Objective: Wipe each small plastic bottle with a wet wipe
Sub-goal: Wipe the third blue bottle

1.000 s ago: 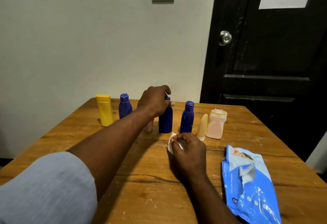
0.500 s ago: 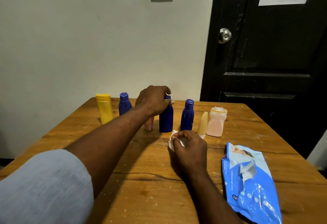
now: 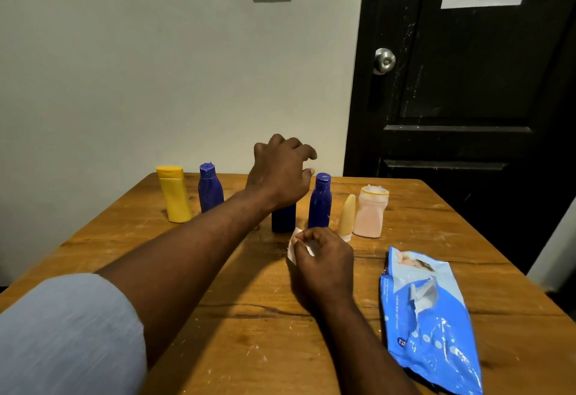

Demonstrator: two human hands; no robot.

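A row of small plastic bottles stands at the table's far side: a yellow bottle (image 3: pixel 174 195), a blue bottle (image 3: pixel 210 190), a middle blue bottle (image 3: pixel 283 220), another blue bottle (image 3: pixel 320 203), a cream tube (image 3: pixel 347 218) and a pink bottle (image 3: pixel 370 212). My left hand (image 3: pixel 280 176) hovers above the middle blue bottle with loosely curled fingers, holding nothing and hiding that bottle's top. My right hand (image 3: pixel 322 259) rests on the table just in front of the row, pinching a white wet wipe (image 3: pixel 294 246).
A blue wet-wipe pack (image 3: pixel 427 316) lies on the wooden table (image 3: pixel 249 326) at the front right. Behind the table are a pale wall and a black door (image 3: pixel 467 82) with a round knob.
My left hand has let go of the middle blue bottle's cap and risen slightly above it. My right hand with the wipe has stayed in place.
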